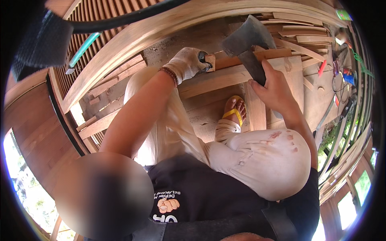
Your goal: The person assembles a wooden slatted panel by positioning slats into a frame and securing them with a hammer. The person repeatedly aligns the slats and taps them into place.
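Note:
My left hand, in a pale work glove with dark fingertips, is closed on a wooden piece whose cut end faces up. A reddish wood strip runs rightward beside it, partly behind the hatchet; I cannot tell whether the two are one piece. My bare right hand grips the dark handle of a hatchet. Its broad grey head is raised above the wood, apart from my left hand. Below lies a pale timber beam, between my hands and my foot in a yellow sandal.
A long curved timber and a slatted wooden panel cross the far side. Stacked boards lie at the far right, near a red-handled tool and cables. A teal bar rests at the left.

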Available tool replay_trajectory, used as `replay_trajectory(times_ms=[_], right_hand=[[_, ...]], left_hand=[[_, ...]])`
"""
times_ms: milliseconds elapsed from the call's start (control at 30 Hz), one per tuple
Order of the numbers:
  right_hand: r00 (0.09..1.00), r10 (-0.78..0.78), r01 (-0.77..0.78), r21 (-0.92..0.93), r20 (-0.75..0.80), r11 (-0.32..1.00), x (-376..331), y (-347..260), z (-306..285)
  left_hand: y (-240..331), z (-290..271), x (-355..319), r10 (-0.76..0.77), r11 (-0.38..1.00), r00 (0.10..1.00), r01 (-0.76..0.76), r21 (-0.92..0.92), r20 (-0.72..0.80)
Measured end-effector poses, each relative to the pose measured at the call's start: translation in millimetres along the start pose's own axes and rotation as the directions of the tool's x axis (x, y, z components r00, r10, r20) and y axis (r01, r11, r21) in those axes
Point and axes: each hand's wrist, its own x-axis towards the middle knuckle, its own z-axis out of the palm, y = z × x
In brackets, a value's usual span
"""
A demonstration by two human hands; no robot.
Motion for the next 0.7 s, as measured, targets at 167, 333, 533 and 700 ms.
replay_trajectory(times_ms=[167,333,533,700], right_hand=[[0.998,0.057,-0.057,0.075,0.005,0.996,-8.6,13.8,15.3],[0.999,0.042,-0.038,0.167,-0.022,0.985,-3.9,29.3,40.7],[0.991,0.128,-0.115,0.256,-0.036,0.960,6.6,23.7,56.4],[0.985,0.163,-0.143,0.258,-0.059,0.956,12.1,25.0,64.8]], left_hand=[[14.5,-15.4,-5.4,-0.180,0.967,0.984,0.174,0.184,0.017],[-6.8,-16.0,-10.2,-0.263,0.965,0.963,0.263,0.010,0.067],[-59.9,28.2,-18.7,-0.224,0.944,0.969,0.189,-0.271,-0.104],[-54.8,20.8,-34.9,-0.121,0.973,0.992,0.113,-0.202,-0.029]])
